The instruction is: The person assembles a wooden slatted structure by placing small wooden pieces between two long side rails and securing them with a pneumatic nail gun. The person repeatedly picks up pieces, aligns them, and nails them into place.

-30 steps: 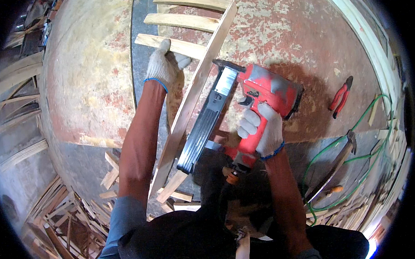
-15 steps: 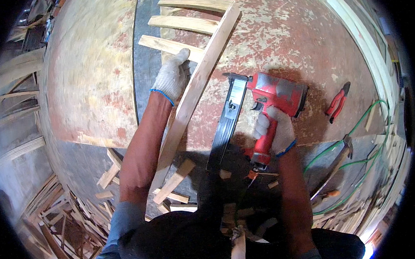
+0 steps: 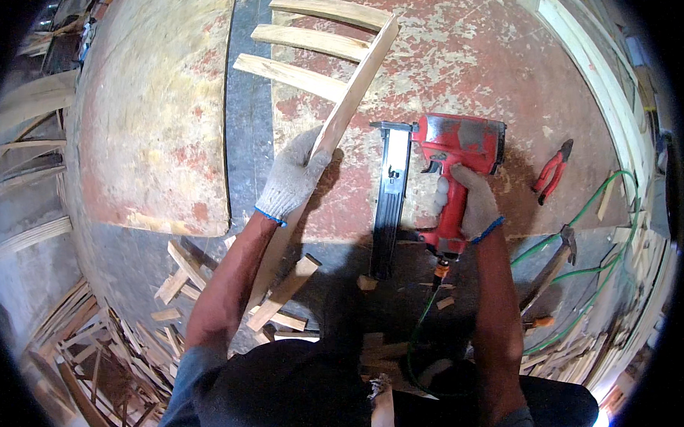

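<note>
Head view: the gloved left hand (image 3: 294, 181) is gripping a long pale wooden rail (image 3: 339, 127) with curved slats, while the gloved right hand (image 3: 464, 202) beside it is clasping a red pneumatic nail gun (image 3: 449, 146).

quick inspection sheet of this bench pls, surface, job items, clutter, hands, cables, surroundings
surface: worn bench, red paint flaking, pale board on its left part
job's things: long rail with three slats joined to it; red nail gun beside it
clutter: red pliers on bench; hammer at its front edge
grippers: left hand gloved, gripping rail; right hand gloved, gripping nail gun handle
cables: green hose running from nail gun to the right
surroundings: offcuts and wood strips on floor
</note>
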Demonstrator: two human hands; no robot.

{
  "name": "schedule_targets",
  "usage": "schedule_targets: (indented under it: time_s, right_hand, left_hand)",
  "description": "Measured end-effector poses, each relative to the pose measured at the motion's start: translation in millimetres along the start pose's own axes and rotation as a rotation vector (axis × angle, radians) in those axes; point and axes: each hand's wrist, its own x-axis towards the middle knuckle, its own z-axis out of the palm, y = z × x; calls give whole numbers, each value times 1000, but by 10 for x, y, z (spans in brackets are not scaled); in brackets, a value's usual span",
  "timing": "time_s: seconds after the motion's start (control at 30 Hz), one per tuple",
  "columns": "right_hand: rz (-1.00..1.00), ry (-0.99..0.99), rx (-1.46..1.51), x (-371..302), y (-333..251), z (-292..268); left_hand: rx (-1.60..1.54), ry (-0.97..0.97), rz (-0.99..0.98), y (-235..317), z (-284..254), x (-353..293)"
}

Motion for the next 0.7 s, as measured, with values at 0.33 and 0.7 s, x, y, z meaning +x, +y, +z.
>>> schedule_targets:
  time_s: [0.33, 0.7]
  right_hand:
    - [-18, 38, -38, -75, -10, 74]
    - [10, -9, -31, 21, 4, -89]
  left_hand:
    - [-229, -21, -65, 118, -9, 6]
    - [237, 60, 18, 133, 24, 115]
